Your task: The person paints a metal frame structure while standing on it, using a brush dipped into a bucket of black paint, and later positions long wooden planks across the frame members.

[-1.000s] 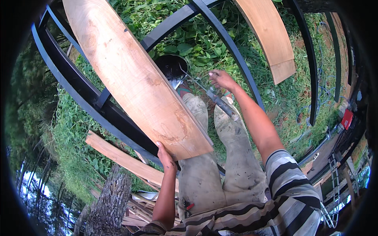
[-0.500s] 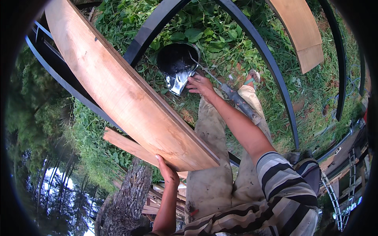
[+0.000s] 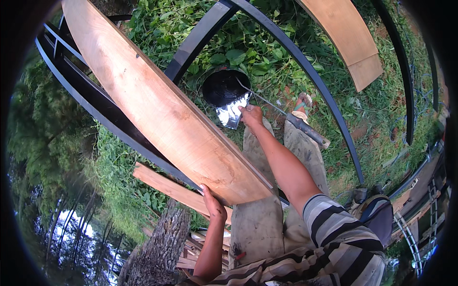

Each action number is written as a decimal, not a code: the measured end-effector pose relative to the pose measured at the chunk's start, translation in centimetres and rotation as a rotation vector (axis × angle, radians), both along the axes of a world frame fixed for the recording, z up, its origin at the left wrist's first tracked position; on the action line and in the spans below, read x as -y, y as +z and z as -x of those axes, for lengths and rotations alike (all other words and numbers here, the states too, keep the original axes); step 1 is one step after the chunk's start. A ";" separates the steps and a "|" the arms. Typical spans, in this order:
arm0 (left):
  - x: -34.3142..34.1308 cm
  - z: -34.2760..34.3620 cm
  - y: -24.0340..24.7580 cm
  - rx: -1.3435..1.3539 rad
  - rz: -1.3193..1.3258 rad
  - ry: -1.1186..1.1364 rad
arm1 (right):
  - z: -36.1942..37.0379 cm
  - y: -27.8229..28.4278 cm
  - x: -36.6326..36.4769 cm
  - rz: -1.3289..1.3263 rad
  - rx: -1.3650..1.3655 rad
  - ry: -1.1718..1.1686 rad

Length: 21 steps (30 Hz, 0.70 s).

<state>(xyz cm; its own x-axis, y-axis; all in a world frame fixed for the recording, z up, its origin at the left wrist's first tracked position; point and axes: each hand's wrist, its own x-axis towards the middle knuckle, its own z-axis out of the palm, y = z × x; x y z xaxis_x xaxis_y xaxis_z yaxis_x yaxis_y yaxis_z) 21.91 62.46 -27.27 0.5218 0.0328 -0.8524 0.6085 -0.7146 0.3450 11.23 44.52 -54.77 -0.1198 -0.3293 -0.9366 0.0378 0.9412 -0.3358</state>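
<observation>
Right hand (image 3: 252, 117) has come left, onto the silver flap (image 3: 231, 112)

One second back I had that hand out to the right of the black bucket (image 3: 225, 87), over the tool; now it is at the flap's right edge, on the bucket's near side. Fingers bent and touching the edge; whether they pinch it, I cannot tell from my end.

Bucket sits on the grass, far side of the person's legs, dark and glossy inside. Tool's thin rod (image 3: 267, 102) runs in over the right rim; its grey handle (image 3: 309, 131) points out to the near right, across my view of the right leg, with neither of the hands on it.

Left hand (image 3: 214, 208) grasps the broad plank (image 3: 162, 124) at its near end: thumb on the left edge, other fingers mostly hidden. Plank slants from near centre to far left, passing left of the bucket, a dark curved frame (image 3: 119, 121) showing along its left.

Around: narrower board (image 3: 164, 187) near left, rough tree trunk (image 3: 164, 243) nearer still. Far right, a pale curved board (image 3: 341, 33); between it and the bucket, a black curved bar (image 3: 305, 66).
</observation>
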 end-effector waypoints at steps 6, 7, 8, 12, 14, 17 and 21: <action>2.6 1.4 1.3 0.009 0.007 -0.004 | 7.8 2.6 -3.8 0.173 -0.134 0.355; 3.0 1.7 1.7 0.024 0.001 0.016 | 9.2 5.3 -3.5 0.195 -0.147 0.387; 2.6 1.6 1.7 0.030 0.009 0.016 | 10.5 8.0 -3.0 0.216 -0.164 0.415; 3.1 1.6 2.7 -0.002 0.055 -0.061 | 17.5 15.8 -4.2 0.172 -0.280 0.566; 3.1 1.9 3.6 0.012 0.034 -0.051 | 21.1 19.6 -5.0 0.172 -0.306 0.594; 3.2 1.7 4.9 -0.031 0.025 -0.102 | 26.7 26.6 -5.5 0.209 -0.303 0.392; 3.0 1.3 5.0 -0.067 0.041 -0.152 | 34.9 36.4 -5.3 0.202 -0.324 0.431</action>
<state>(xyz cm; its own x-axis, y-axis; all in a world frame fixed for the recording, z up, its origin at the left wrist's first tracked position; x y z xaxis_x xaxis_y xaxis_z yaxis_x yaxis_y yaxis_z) 20.59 59.50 -22.25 0.4604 -0.0774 -0.8843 0.5172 -0.7863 0.3380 -23.63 49.79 -18.38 -0.2057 -0.5803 -0.7880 -0.4695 0.7650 -0.4409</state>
